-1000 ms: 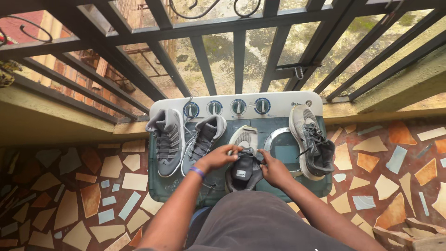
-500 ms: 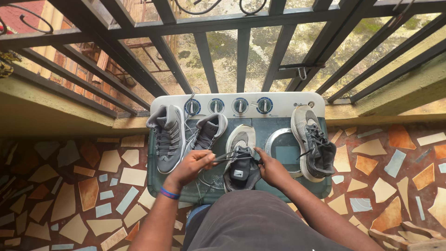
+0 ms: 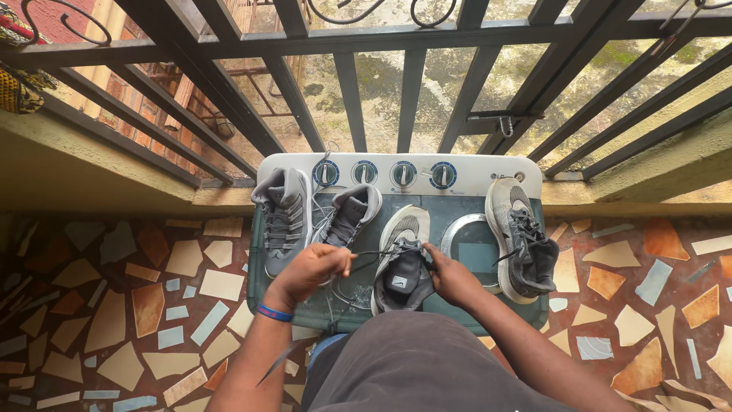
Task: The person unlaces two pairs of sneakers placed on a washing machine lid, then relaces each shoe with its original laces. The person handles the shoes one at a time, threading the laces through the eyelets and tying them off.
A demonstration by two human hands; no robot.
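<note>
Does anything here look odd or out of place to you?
Yes: four grey shoes sit on top of a washing machine, an unusual spot. The middle shoe has its lace pulled out sideways, drawn taut by the left hand while the right hand steadies it. The right-hand shoe lies with loose laces. Nothing looks spilled or broken.

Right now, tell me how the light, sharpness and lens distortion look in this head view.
Head view: soft, even daylight through the grille, no hard shadows or glare; wide-angle lens bows the ledge and fans the bars; the left hand and right hand on the grey shoe are sharp, with no visible motion blur.
</note>
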